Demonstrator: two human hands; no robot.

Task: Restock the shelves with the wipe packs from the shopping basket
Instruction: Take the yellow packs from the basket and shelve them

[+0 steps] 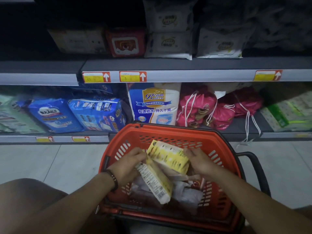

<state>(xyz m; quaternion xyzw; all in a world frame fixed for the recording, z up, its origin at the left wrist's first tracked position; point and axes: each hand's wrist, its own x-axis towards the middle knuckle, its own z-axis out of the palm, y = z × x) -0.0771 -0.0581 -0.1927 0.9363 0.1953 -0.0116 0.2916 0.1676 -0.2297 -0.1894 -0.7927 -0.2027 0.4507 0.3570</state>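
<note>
An orange shopping basket (168, 132) stands on the floor in front of the shelves. Over it, my left hand (126, 166) grips a yellow and white wipe pack (156, 181) that hangs tilted with its printed back facing up. My right hand (200, 162) holds a second yellow wipe pack (168, 157) by its right end, face up, above the first. Several pale packs (189, 191) lie deeper in the basket. On the upper shelf (185, 76) stand white wipe packs (168, 43) and a red pack (126, 42).
The lower shelf holds blue diaper packs (96, 112), a blue and white pack (153, 105), pink drawstring bags (211, 108) and green tissue packs (287, 114). The basket's black handle (256, 166) sticks out to the right. My knee (25, 196) is at the lower left, on pale floor tiles.
</note>
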